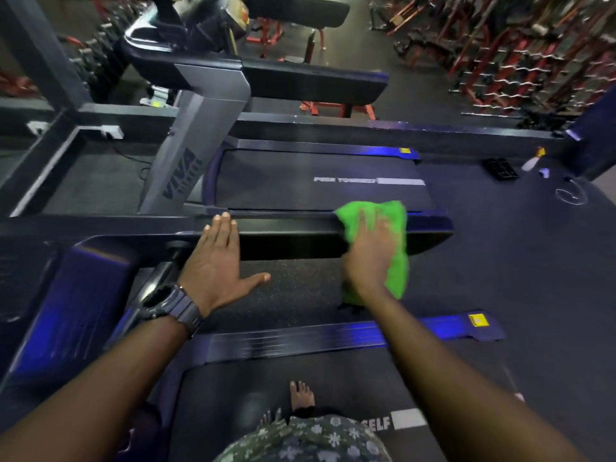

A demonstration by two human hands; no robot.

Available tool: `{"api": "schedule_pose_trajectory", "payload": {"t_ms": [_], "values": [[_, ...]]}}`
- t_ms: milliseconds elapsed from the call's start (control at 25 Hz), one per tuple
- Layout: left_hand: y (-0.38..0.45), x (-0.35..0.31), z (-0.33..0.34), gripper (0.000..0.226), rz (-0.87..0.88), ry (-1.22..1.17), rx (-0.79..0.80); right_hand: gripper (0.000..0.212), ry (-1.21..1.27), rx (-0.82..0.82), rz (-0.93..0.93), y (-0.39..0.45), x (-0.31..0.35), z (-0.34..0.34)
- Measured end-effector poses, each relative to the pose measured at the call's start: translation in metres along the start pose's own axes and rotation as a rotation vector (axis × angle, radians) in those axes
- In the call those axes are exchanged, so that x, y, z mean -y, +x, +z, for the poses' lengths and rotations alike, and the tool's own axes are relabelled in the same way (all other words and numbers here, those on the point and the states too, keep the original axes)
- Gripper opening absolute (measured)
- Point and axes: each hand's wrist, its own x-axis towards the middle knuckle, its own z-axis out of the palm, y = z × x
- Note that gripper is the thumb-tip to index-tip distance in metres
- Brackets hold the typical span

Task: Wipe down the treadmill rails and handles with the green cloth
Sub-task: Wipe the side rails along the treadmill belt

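The treadmill's black handrail (293, 236) runs left to right across the middle of the view. The green cloth (393, 225) is draped over its right part. My right hand (370, 258) lies flat on the cloth and presses it against the rail, fingers straight. My left hand (216, 261) rests flat on the rail's left part, fingers extended and thumb spread out to the right. A dark watch sits on that wrist.
I stand barefoot on the treadmill belt (266, 388). A second treadmill (320, 181) stands just beyond the rail, with its own handrail (313, 83) higher up. A spray bottle (533, 160) and small items lie on the floor at right. Red racks fill the far right.
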Motion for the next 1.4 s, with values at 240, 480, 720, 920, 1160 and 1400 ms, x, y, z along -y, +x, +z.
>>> {"api": "schedule_pose_trajectory", "payload": {"t_ms": [240,480,720,920,1160,1400], "values": [[0.055,-0.105,0.001,0.116,0.273,-0.032,0.035,0.082,0.081,0.056,-0.259,0.024,-0.083,-0.030],[0.084,-0.169,0.007,0.113,0.374,-0.012,0.043,0.088,-0.075,0.192,-0.227,0.023,-0.086,-0.023],[0.079,-0.149,0.007,0.101,0.428,0.026,0.015,0.078,-0.079,0.133,0.358,0.030,-0.121,-0.037],[0.057,-0.100,0.011,0.102,0.358,0.016,-0.059,0.094,-0.041,0.244,-0.384,0.017,-0.083,-0.027],[0.028,-0.052,0.010,0.103,0.233,0.059,-0.061,0.065,-0.060,0.207,0.020,0.005,0.021,-0.010],[0.005,-0.014,0.005,0.103,0.060,0.036,-0.036,0.078,0.107,0.185,-0.338,0.023,-0.025,-0.018]]}}
